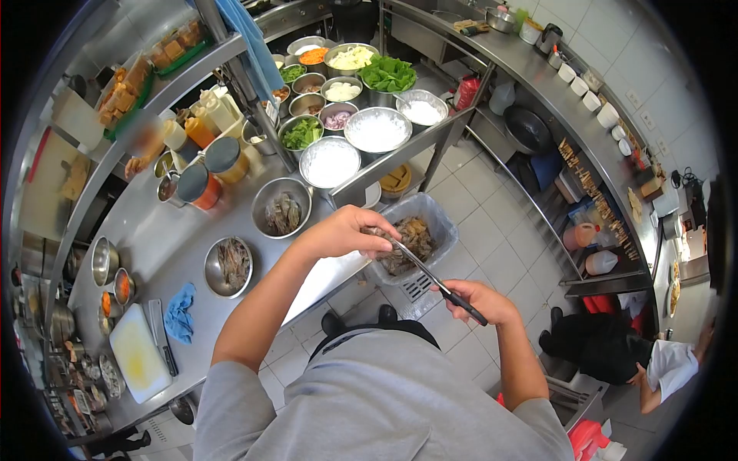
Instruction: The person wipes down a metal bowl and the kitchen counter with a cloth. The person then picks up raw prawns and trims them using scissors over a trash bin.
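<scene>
My left hand (355, 232) is closed in a pinch on a greyish shrimp, mostly hidden by the fingers. My right hand (480, 301) grips the black handle of a slim knife (419, 266), its blade slanting up to the left hand so that the tip meets the shrimp. Both hands are above a grey bin (444, 244) heaped with brownish shrimp or shrimp shells (415, 234). On the counter to the left, one steel bowl (209, 270) holds a pile of shrimp (233, 265). A second steel bowl (261, 201) beside it holds more shrimp (284, 213).
A white cutting board (140, 353), a knife (160, 334) and a blue cloth (181, 311) lie on the steel counter (231, 184). Pans of vegetables and white powder (330, 161) stand ahead. A co-worker (615, 349) stands at the right.
</scene>
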Motion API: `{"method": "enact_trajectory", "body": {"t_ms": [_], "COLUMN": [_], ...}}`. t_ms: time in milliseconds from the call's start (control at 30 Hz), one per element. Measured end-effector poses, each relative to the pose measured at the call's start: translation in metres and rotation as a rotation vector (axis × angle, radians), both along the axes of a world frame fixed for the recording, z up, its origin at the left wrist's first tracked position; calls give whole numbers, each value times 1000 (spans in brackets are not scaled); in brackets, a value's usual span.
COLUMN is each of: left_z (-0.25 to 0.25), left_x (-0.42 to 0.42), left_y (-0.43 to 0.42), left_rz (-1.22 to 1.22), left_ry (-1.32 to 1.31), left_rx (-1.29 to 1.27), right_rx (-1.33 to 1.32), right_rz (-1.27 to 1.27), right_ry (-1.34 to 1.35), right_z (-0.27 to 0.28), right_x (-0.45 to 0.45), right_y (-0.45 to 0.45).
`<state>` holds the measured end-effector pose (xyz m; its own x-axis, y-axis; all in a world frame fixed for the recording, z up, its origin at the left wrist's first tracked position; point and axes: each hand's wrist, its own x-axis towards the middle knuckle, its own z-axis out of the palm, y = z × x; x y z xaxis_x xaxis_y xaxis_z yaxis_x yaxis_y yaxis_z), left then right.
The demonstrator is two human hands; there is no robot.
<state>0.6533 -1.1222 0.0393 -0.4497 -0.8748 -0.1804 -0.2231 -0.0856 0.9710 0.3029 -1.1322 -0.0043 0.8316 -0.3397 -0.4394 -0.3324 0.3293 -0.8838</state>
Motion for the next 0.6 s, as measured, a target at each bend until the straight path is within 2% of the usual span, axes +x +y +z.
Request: {"method": "enact_trajectory", "body": {"t_ms": [33,167,333,467,533,600], "left_z": [-4,-9,-2,2,-4,-6], "left_x": [0,1,2,-2,-1,0], "left_y": [1,3,1,4,4,2], "left_rz": [72,79,-52,-17,-2,-14], "left_ry": [109,125,-111,-100,33,34], "left_rx": [84,69,-138,-84,-5,-3], "right_rx": [-30,2,40,14,17,6], "right_rz": [26,59,58,57,54,47], "right_ry": [-50,-35,4,-28,-40,-26], "right_z": [-3,-2,6,2,0,-2], "right_x": [-1,-2,-1,0,0,0], "right_y": [1,1,4,2,2,2]}}
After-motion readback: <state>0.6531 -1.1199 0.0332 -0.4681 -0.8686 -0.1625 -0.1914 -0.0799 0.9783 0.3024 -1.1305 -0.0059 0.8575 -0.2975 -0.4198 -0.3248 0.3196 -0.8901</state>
